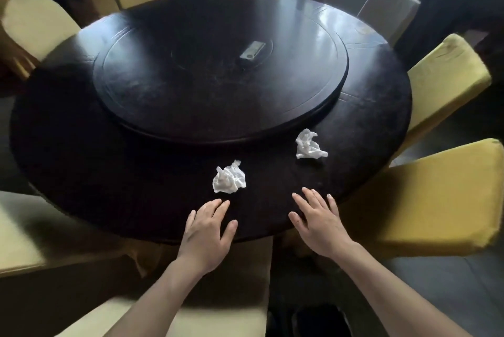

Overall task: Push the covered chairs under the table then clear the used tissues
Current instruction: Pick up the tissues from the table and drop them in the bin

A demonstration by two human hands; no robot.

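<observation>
Hands: both reach forward over the near edge of the table, palms down, fingers straight and spread, holding nothing.
Left hand (208,230): fingertips just short of the nearer tissue, probably about to gather it.
Right hand (317,218): flat near the table rim, below the farther tissue and well apart from it.
Table (81,145): round, dark wood, with a raised round turntable (218,74) in the middle.
Used tissues: two crumpled white balls on the dark ring between turntable and rim. The nearer tissue (229,179) lies just beyond the left fingertips; the farther tissue (309,145) sits to the right, close to the turntable edge.
Covered chairs: nine visible around the table, in yellow fabric covers. The chair at right (441,200) and its neighbours stand close against the rim, so the pushing-in step looks finished.
Chair in front: a chair back (218,317) sits under the person's arms.
Small object (252,50): one flat, pale item on the turntable; what it is cannot be told.
</observation>
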